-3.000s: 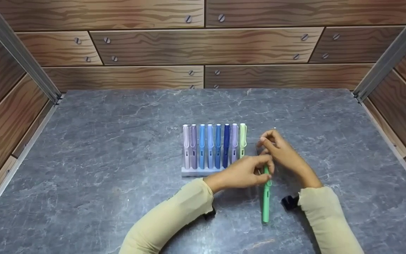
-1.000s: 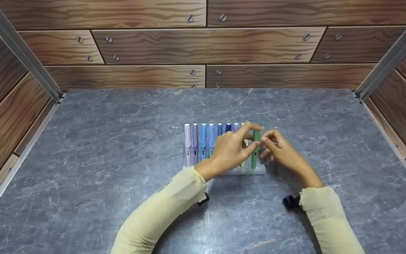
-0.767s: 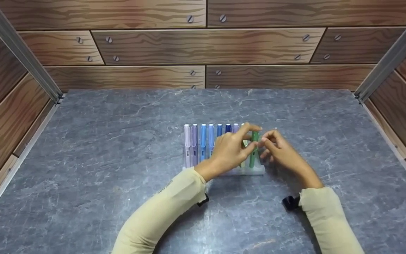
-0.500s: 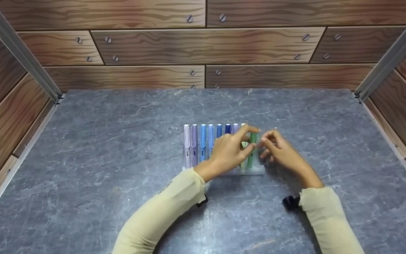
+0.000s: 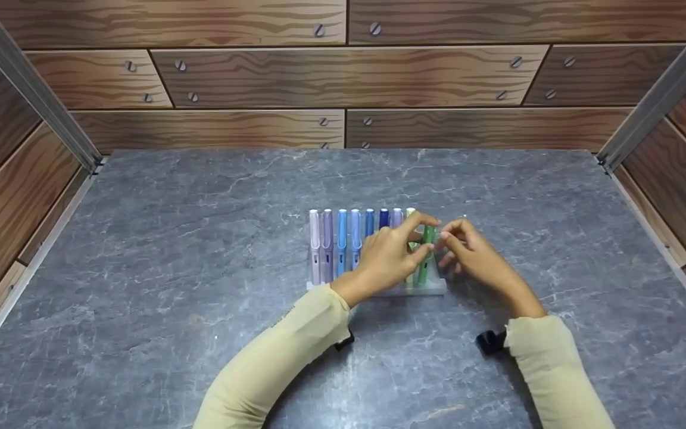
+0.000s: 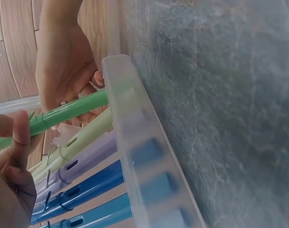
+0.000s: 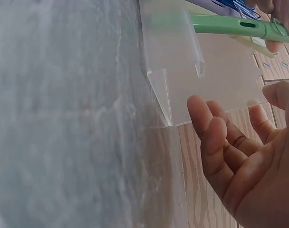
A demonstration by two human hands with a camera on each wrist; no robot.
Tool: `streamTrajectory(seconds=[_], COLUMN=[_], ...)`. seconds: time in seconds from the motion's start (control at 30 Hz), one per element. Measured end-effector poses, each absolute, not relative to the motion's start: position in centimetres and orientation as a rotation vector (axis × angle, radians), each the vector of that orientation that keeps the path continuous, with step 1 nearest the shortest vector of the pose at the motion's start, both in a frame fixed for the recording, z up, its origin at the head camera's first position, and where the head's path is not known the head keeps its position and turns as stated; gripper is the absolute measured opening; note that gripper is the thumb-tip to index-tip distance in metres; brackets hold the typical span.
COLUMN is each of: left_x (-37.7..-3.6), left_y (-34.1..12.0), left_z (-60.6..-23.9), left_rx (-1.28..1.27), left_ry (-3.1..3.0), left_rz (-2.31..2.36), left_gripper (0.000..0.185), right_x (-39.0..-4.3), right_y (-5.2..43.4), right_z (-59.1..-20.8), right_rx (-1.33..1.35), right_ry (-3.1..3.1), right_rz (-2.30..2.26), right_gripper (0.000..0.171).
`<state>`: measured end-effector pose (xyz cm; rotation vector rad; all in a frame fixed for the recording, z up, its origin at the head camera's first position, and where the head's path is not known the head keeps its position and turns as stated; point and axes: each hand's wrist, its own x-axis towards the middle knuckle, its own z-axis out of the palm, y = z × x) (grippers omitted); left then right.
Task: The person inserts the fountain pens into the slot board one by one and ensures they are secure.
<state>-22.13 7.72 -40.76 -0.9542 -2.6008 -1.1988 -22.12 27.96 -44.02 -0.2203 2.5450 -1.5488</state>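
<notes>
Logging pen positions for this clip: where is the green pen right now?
In the head view, the green pen stands at the right end of the clear pen stand, beside the pale green pen, pinched by the left hand.

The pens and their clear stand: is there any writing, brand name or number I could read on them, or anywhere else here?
No readable text anywhere.
Left sleeve: a small dark mark, too small to read.
Pens and clear stand: no lettering shows.

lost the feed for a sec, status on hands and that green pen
Left hand pinches green pen, tip in clear pen stand. Right hand open beside the stand's end. Nothing blocking.
</notes>
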Motion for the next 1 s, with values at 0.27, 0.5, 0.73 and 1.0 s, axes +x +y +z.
streamTrajectory(seconds=[0.27,0.5,0.73,1.0], left_x=[-22.12,-22.13,-22.21,-22.31], left_y=[7.71,7.88,8.06,8.19], left_z=[-40.59,-40.51,-40.45,-40.21], left_rx=[-0.959,-0.964,-0.911,-0.876], left_ry=[-2.64,-2.642,-2.595,-2.652], left_rz=[-1.171,-1.043,-0.924,-0.892], left_gripper=[0.034,0.033,0.033,0.035], right_x=[-22.13,-22.16,-22.13,-22.11], right_y=[27.9,27.95,27.9,27.84], right_z=[-44.09,-44.08,-43.96,-44.02], right_rx=[-0.223,-0.237,-0.231,-0.244], right_ry=[2.546,2.552,2.559,2.565], right_rz=[-1.554,-1.558,-1.551,-1.544], right_gripper=[0.033,0.033,0.034,0.033])
